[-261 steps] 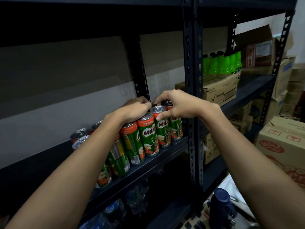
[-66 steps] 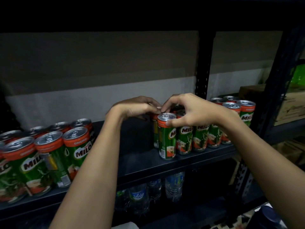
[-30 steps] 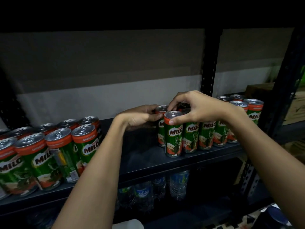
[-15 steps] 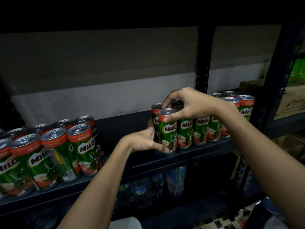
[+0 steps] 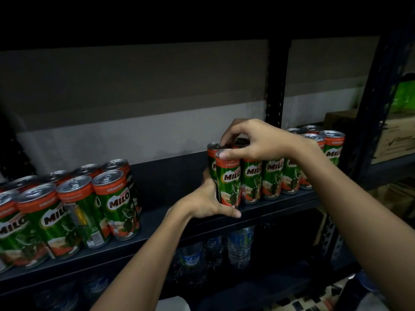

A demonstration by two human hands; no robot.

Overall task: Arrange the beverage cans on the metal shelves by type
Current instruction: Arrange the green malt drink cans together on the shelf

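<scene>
Green and red Milo cans stand in two groups on the dark metal shelf (image 5: pixel 170 225). The right group (image 5: pixel 272 176) runs toward the upright post, and the left group (image 5: pixel 74 205) fills the shelf's left end. My left hand (image 5: pixel 208 198) cups the base of the leftmost front can (image 5: pixel 229 182) of the right group, thumb under its bottom edge. My right hand (image 5: pixel 253 142) grips that can's rim from above, with fingers also over the can behind it.
A bare stretch of shelf lies between the two can groups. Water bottles (image 5: pixel 239 245) stand on the shelf below. A black upright post (image 5: pixel 276 86) rises behind the right group. Cardboard boxes (image 5: pixel 395 135) sit on the neighbouring rack to the right.
My left hand dropped from the can tops to the base of the leftmost front can. My right hand stayed on the can tops. The view shifted slightly.
</scene>
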